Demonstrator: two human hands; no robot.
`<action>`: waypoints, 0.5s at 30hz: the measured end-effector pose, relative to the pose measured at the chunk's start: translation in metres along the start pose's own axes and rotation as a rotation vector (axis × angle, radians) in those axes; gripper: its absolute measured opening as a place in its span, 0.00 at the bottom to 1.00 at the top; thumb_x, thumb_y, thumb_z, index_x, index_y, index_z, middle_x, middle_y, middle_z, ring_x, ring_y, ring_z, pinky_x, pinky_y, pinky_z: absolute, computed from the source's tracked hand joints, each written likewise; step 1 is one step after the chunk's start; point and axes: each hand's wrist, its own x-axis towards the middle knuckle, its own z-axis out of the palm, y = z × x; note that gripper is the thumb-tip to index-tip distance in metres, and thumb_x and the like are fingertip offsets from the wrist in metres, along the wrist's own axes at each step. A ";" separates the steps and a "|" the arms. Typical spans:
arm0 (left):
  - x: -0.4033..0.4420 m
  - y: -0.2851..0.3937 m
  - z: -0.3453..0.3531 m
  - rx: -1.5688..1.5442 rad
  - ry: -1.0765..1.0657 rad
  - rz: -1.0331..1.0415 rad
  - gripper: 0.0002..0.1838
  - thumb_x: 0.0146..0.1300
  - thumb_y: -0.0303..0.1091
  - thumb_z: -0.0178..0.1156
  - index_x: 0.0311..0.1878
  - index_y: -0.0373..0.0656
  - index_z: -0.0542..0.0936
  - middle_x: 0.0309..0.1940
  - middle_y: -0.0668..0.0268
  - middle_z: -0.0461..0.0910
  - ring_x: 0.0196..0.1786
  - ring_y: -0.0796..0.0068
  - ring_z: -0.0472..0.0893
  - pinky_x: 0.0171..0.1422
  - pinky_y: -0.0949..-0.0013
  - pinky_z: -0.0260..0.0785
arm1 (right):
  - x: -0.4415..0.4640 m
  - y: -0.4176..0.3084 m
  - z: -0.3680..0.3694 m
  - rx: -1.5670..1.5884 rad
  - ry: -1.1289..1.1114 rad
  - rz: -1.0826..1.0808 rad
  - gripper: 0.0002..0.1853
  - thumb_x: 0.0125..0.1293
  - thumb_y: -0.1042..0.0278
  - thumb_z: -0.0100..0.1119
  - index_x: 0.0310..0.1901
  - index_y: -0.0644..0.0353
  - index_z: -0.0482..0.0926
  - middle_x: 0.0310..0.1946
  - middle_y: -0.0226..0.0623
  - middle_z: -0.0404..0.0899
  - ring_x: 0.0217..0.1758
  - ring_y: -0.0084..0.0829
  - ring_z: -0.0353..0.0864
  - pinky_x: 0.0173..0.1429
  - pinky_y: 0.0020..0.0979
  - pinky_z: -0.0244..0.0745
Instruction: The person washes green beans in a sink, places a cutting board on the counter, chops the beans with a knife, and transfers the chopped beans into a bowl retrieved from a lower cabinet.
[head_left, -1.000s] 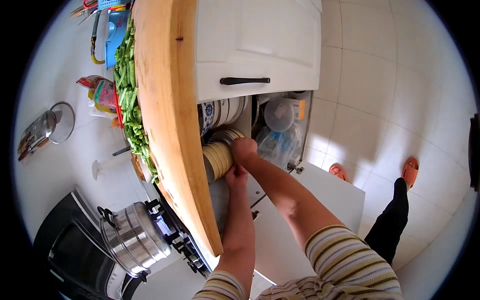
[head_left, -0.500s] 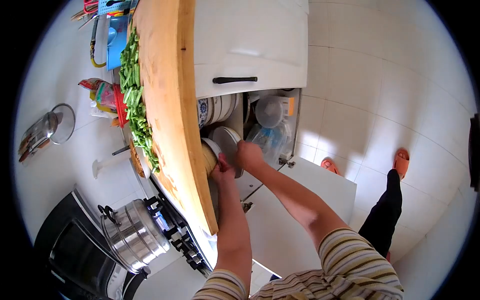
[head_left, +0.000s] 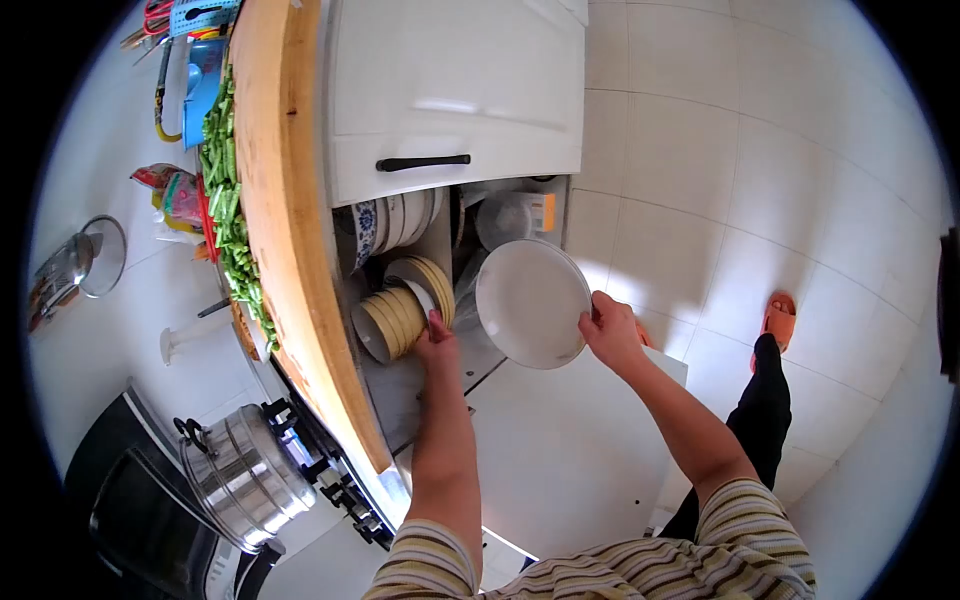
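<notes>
My right hand grips the rim of a white plate, which is held out in front of the open cabinet. My left hand reaches into the cabinet, closed at the lower edge of a stack of yellow-sided plates; some of its fingers are hidden. A stack of yellow-sided bowls lies beside these plates. Further along the cabinet stand several white dishes and a blue-patterned dish.
An open cabinet door lies below the plate. Clear plastic containers sit in the cabinet. The wooden countertop carries cut green beans. A steel steamer pot stands on the stove. An orange slipper shows on the floor.
My right hand has drawn the white plate out of the cabinet, toward the right, away from the stack. My left hand stays by the plates inside. The view has shifted slightly.
</notes>
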 end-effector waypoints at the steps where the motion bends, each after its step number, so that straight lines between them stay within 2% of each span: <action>1: 0.003 -0.003 0.000 -0.004 0.004 -0.012 0.18 0.67 0.29 0.42 0.56 0.31 0.71 0.54 0.54 0.75 0.55 0.59 0.76 0.44 0.72 0.81 | -0.003 0.002 -0.004 -0.013 0.003 0.002 0.08 0.53 0.72 0.55 0.25 0.67 0.67 0.16 0.48 0.72 0.20 0.46 0.74 0.27 0.39 0.69; 3: -0.003 -0.008 0.008 0.016 0.013 0.068 0.17 0.67 0.28 0.42 0.56 0.31 0.72 0.51 0.52 0.76 0.52 0.58 0.78 0.47 0.69 0.81 | -0.008 -0.002 -0.011 0.036 0.006 0.036 0.10 0.54 0.72 0.55 0.24 0.66 0.66 0.15 0.46 0.71 0.18 0.43 0.72 0.26 0.38 0.67; 4: 0.001 -0.006 0.011 -0.056 0.018 -0.021 0.17 0.68 0.27 0.41 0.56 0.32 0.72 0.49 0.53 0.76 0.51 0.58 0.79 0.50 0.66 0.80 | -0.011 -0.004 -0.013 0.028 0.005 0.036 0.10 0.54 0.72 0.55 0.24 0.66 0.66 0.15 0.46 0.71 0.18 0.43 0.72 0.26 0.38 0.67; 6: -0.001 -0.009 0.020 -0.076 -0.008 -0.041 0.17 0.68 0.27 0.41 0.55 0.32 0.72 0.49 0.53 0.77 0.51 0.59 0.79 0.50 0.66 0.80 | -0.014 -0.008 -0.018 0.034 0.008 0.040 0.10 0.55 0.72 0.55 0.24 0.66 0.65 0.14 0.43 0.69 0.17 0.37 0.70 0.25 0.35 0.65; 7: -0.004 -0.011 0.023 -0.088 -0.035 -0.059 0.16 0.68 0.27 0.40 0.54 0.33 0.72 0.49 0.53 0.77 0.51 0.60 0.79 0.51 0.65 0.79 | -0.016 -0.010 -0.020 0.025 0.008 0.041 0.10 0.55 0.72 0.55 0.24 0.66 0.65 0.14 0.43 0.69 0.17 0.37 0.70 0.25 0.35 0.65; 11: -0.011 -0.017 0.018 0.013 -0.056 -0.063 0.16 0.69 0.32 0.42 0.50 0.34 0.74 0.47 0.53 0.78 0.48 0.62 0.80 0.49 0.65 0.79 | -0.031 -0.021 -0.039 0.087 0.040 0.060 0.11 0.54 0.72 0.55 0.23 0.65 0.64 0.13 0.38 0.65 0.18 0.29 0.65 0.25 0.32 0.62; 13: -0.032 -0.024 0.018 0.118 0.059 -0.016 0.14 0.67 0.37 0.46 0.44 0.35 0.75 0.41 0.55 0.80 0.42 0.63 0.82 0.45 0.66 0.80 | -0.041 -0.032 -0.059 0.082 0.062 0.050 0.10 0.54 0.72 0.55 0.23 0.65 0.64 0.13 0.36 0.63 0.18 0.27 0.63 0.25 0.31 0.61; 15: -0.068 -0.041 0.006 0.276 -0.172 -0.111 0.13 0.64 0.38 0.51 0.40 0.38 0.76 0.35 0.57 0.81 0.37 0.65 0.82 0.41 0.67 0.79 | -0.057 -0.053 -0.083 0.096 0.100 0.061 0.10 0.54 0.73 0.54 0.23 0.65 0.64 0.13 0.36 0.61 0.19 0.25 0.61 0.25 0.30 0.60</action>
